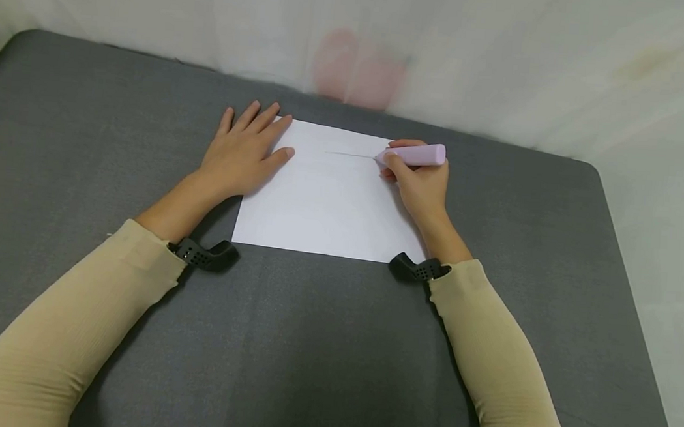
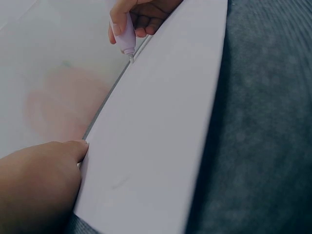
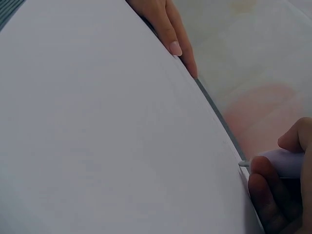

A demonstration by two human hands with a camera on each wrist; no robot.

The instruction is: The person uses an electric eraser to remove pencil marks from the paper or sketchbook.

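A sheet of paper [image 1: 325, 206] lies on the bench [image 1: 310, 355] near its far edge; the left hand [image 1: 242, 152] rests on the sheet's left side, the pen [image 1: 413, 155] meets its right

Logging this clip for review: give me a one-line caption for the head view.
Left hand flat on white paper while right hand holds a pink pen to it on a grey table.

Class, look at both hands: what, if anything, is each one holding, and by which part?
The right hand grips a pink pen around its barrel near the tip. The left hand holds nothing; it lies flat on the white paper.
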